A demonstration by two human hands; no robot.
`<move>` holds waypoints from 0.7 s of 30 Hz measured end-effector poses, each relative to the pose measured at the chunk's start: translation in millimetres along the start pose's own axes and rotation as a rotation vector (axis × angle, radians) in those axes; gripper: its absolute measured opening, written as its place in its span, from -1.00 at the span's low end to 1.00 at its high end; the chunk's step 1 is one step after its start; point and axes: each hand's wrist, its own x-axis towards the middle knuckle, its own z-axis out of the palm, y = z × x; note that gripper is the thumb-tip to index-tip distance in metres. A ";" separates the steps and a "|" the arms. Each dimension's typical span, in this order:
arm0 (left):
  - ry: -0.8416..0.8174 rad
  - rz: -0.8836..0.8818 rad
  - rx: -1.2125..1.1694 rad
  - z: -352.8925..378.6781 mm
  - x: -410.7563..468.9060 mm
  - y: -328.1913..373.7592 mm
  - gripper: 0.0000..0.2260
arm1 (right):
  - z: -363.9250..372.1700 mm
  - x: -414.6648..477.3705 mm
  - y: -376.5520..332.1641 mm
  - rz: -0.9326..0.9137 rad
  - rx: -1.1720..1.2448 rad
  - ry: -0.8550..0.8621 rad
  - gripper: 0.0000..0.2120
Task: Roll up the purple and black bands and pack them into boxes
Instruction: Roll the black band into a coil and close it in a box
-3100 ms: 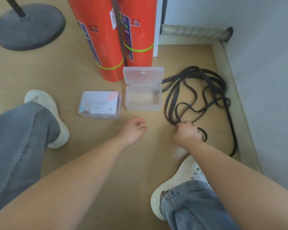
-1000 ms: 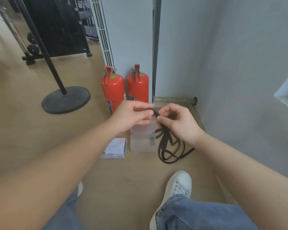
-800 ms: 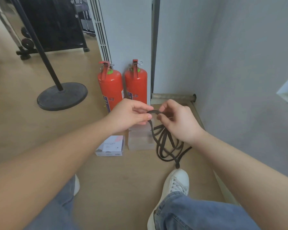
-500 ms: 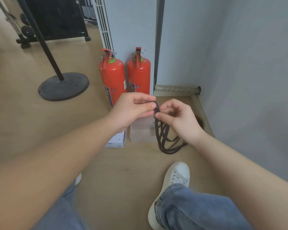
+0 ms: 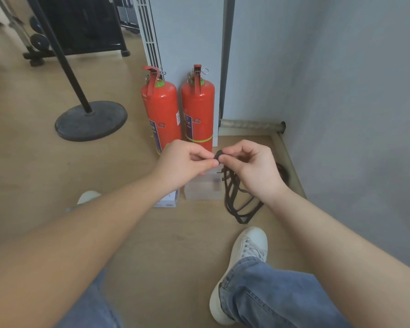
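**Both hands pinch a small roll of black band above the boxes**

Far left on the wooden floor (image 5: 33,162) stands a round black stand base (image 5: 91,120) with its pole slanting up and away. Nearer the viewer, the toe of a white shoe (image 5: 88,196) shows beside the left forearm. Two red fire extinguishers (image 5: 161,114) stand side by side against the white wall panel behind.

The left hand (image 5: 184,162) is raised in mid-air in front of the extinguishers, thumb and forefinger pressed together on the left edge of a small tight coil at the end of the black band (image 5: 233,200). Below its wrist, a closed box with a white card (image 5: 167,201) lies on the floor, mostly hidden by the arm. Just right of it sits a clear plastic box (image 5: 202,189), open, its inside hard to make out.

The right hand (image 5: 251,165) meets the left, its thumb and forefinger clamped on the right side of the same coil, the other fingers curled in. From the coil the rest of the band hangs down in loose loops to the floor, just beside the clear box, with a further stretch lying by the baseboard behind the right wrist.

Lower right, a white sneaker (image 5: 244,261) and a blue jeans leg (image 5: 270,299) rest on the floor near the grey wall (image 5: 353,114)
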 end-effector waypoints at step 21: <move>-0.022 -0.204 -0.534 8.9 -11.8 -5.3 -0.80 | 7.1 -12.9 3.9 0.097 0.129 -0.081 -0.83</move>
